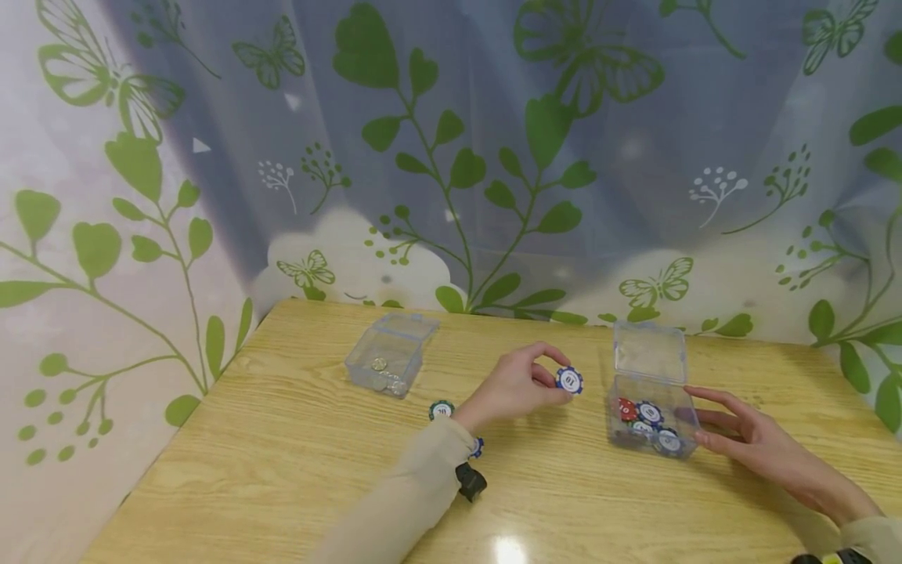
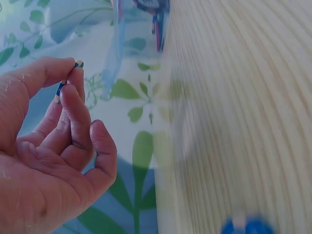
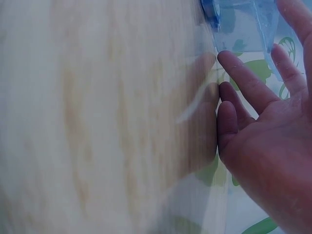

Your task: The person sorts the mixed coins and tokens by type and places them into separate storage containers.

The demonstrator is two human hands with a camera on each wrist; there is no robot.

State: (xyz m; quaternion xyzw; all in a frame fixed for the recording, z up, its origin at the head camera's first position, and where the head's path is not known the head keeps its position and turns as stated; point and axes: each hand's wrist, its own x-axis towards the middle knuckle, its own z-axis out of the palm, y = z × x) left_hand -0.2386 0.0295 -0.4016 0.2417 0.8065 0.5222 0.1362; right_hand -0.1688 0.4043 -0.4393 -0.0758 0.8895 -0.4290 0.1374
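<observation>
In the head view my left hand pinches a blue-and-white poker chip by its edge, above the table and left of a clear plastic box. Between thumb and fingertips, the chip shows edge-on in the left wrist view. The box stands with its lid up; several poker chips, blue and red, lie inside. My right hand is at the right side of that box, its extended fingers and thumb touching the wall. The right wrist view shows those fingers fairly straight, resting near the tabletop.
A second clear box with its lid up stands at the back left, holding several coin-like discs. A green chip and a blue chip lie on the wooden table by my left forearm. A patterned curtain hangs behind.
</observation>
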